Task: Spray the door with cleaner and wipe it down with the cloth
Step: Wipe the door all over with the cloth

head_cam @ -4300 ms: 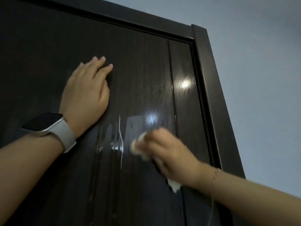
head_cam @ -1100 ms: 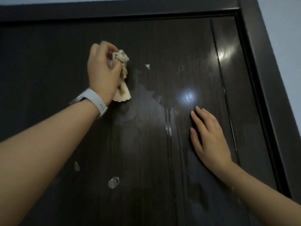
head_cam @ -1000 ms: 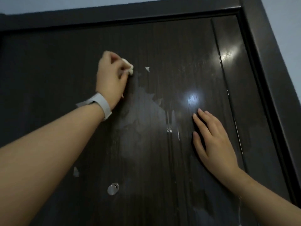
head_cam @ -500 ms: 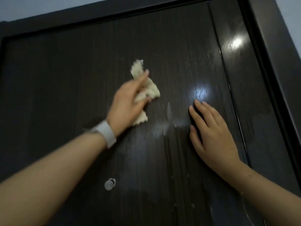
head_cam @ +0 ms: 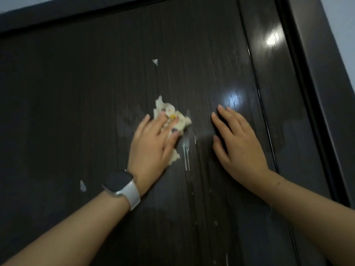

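Left hand (head_cam: 153,143) presses the crumpled cream cloth (head_cam: 173,120) flat against the dark wood-grain door (head_cam: 96,93), fingers splayed over it. Right hand (head_cam: 236,143) lies empty, palm on the panel. Cloth judged soft, light; wet streaks likely slippery, so pin under the palm.

Bare forearms; a dark-faced watch (head_cam: 117,181) (white strap) on the left wrist.

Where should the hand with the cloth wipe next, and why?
Probably just down and right: pale drips run down the door beside the cloth that the left hand presses flat, while the right hand braces nearby.
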Demonstrator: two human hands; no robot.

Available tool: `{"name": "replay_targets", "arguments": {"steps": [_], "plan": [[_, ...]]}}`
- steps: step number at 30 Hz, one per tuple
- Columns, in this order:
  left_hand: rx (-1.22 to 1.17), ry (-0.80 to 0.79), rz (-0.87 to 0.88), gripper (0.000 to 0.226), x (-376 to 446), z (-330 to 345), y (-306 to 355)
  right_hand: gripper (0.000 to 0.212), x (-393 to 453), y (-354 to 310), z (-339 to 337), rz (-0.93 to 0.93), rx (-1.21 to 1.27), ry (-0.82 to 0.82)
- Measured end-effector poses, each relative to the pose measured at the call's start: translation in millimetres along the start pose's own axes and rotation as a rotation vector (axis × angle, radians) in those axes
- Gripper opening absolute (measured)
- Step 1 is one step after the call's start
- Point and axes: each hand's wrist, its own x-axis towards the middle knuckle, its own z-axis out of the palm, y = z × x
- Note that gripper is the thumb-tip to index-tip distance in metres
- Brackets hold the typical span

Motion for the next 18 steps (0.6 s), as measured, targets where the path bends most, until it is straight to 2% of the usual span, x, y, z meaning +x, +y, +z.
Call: {"name": "replay_targets", "arguments": {"steps": [4, 8, 11, 13, 18], "plan": [[-0.045, -0.086, 0.179, 0.031, -30, -4, 12, 0.041, -5, 18, -28, -0.144, -0.013, -0.031], [-0.108, -0.022, -0.026, 0.025, 38, -8, -11, 0.037, -25, 52, -64, -0.33, -0.088, -0.092], [-0.114, 0.036, -0.121, 0.019, 76, -4, -12, 0.043, -47, 76, -74, -0.271, -0.048, -0.146], [-0.137, 0.069, -0.145, 0.017, 73, 1, -4, 0.047, -64, 85, -72, -0.217, -0.05, -0.208], [-0.202, 0.056, -0.055, 0.014, -18, 10, 48, 0.056, -85, 88, -59, -0.201, -0.198, -0.281]]}}
